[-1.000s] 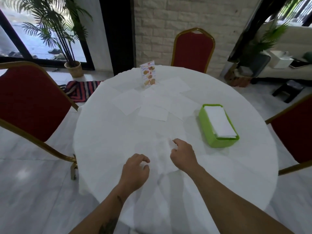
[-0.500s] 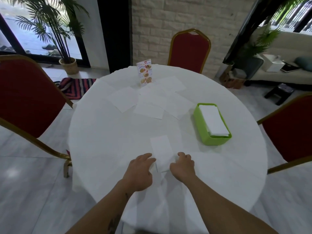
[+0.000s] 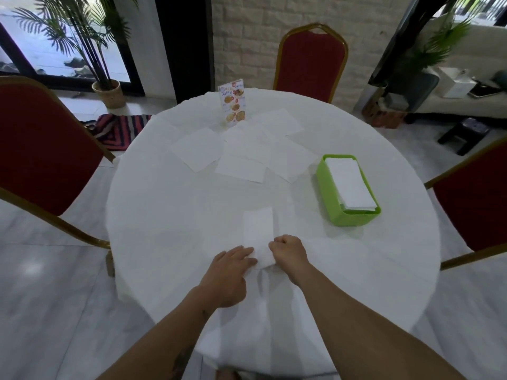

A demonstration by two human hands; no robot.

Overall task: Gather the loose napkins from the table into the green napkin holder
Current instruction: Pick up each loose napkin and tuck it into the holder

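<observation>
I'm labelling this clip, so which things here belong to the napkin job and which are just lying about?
Job:
folded napkin under both hands: left hand, right hand
loose napkins
green napkin holder, already holding a stack

Lying about:
menu card
red chairs
potted palm
striped rug

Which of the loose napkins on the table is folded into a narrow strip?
The folded napkin nearest the person, with the left hand and right hand on its near end. The other loose napkins lie open and flat near the menu card.
</observation>
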